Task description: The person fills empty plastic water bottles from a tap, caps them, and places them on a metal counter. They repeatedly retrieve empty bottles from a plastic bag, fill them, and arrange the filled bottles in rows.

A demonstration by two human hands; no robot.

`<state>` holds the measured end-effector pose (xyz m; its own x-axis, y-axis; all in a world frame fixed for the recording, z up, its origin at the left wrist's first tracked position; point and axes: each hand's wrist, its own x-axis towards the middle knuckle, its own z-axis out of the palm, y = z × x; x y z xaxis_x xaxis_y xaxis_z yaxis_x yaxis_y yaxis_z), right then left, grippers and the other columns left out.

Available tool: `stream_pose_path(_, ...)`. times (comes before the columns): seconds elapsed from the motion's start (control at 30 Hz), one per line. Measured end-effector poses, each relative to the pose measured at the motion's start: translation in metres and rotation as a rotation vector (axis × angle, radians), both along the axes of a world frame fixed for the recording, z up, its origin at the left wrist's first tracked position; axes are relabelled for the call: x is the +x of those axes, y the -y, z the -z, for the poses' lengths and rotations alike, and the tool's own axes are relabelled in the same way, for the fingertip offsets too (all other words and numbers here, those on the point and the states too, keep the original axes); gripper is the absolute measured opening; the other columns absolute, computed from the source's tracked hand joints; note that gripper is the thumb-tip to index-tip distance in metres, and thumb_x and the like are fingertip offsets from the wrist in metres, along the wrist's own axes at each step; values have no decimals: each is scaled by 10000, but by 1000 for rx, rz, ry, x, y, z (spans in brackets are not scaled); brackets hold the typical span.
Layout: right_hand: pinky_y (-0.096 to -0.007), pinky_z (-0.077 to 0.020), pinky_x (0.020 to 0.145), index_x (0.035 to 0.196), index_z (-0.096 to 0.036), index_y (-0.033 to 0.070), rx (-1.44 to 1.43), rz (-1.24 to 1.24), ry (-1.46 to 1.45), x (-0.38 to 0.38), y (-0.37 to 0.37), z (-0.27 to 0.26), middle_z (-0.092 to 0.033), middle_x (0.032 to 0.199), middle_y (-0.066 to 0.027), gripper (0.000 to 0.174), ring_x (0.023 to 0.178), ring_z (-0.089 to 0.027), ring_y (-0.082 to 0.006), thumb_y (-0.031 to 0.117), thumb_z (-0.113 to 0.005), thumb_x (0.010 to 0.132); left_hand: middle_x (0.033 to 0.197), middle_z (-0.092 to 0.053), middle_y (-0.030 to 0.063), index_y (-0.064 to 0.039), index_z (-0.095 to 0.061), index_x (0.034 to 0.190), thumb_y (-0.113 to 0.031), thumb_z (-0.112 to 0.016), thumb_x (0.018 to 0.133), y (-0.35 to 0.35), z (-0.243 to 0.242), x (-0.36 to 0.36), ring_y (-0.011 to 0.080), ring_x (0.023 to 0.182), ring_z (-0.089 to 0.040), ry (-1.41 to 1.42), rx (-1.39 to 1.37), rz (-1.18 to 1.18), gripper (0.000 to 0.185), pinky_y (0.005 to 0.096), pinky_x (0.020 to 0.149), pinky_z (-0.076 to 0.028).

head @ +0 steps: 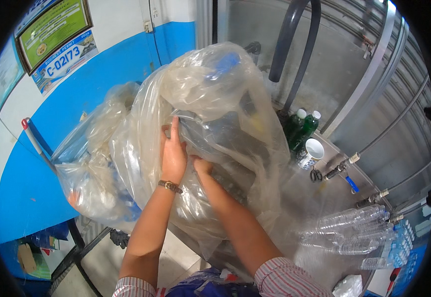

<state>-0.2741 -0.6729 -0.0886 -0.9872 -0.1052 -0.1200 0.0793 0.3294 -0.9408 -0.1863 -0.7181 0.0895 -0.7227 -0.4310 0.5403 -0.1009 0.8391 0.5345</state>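
A large clear plastic bag point(145, 126) stands bunched up before me, its loose film folded over at the top. My left hand point(174, 156) lies against the film near the middle, index finger stretched upward and fingers apart. Just to its right, my right hand point(203, 166) has its fingers curled in at a fold of the bag; its fingertips are partly hidden. Through the film below my right hand, ridged clear shapes show dimly. A second clear bag point(93, 185) with mixed contents, some blue and orange, leans at the left.
Clear plastic bottles point(353, 230) lie on the metal counter point(293, 193) at right. Green bottles point(301, 128), a patterned mug point(311, 153) and scissors point(316, 174) stand or lie behind. Valve fittings point(343, 166) edge the counter. A dark hose point(289, 41) hangs above; a handle point(35, 139) leans left.
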Motion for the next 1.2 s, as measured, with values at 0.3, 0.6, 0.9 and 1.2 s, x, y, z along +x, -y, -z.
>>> stream_pose_path(0.3, -409, -356, 1083, 1303, -581, 107, -134, -106, -26, -13, 4, 26, -562, 1351, -138, 656, 1274, -484, -333, 418, -788, 765, 1263, -444, 339, 29, -490, 1116, 125, -499, 772, 24, 3, -35, 495, 1120, -503, -21, -116, -206, 358, 493, 905, -461)
stream_pose_path(0.6, -378, -488, 874, 1157, -620, 70, -141, -306, -169, 89, -93, -36, -627, 1155, -112, 293, 1070, -587, -249, 143, -688, 882, 1370, -383, 425, 37, -581, 1255, 16, -529, 820, 34, 11, 16, 506, 1275, -428, 238, -147, -104, 439, 465, 1085, -372)
stream_pose_path(0.9, -399, -505, 823, 1032, -636, 67, 224, -13, -925, 125, -229, -166, -518, 1144, -185, 248, 1024, -567, -326, 88, -744, 810, 1243, -501, 297, -37, -571, 1300, 55, -559, 764, -24, 26, 121, 417, 1065, -546, 197, 66, 59, 543, 498, 887, -460)
stream_pose_path(1.2, -391, -506, 881, 1139, -601, 65, 141, -163, -909, 198, -278, -207, -499, 1147, -158, 449, 1074, -574, -319, 78, -820, 748, 906, -689, 188, -16, -667, 926, -148, -707, 699, -94, 118, 79, 389, 901, -665, 619, -250, 363, 265, 444, 789, -544)
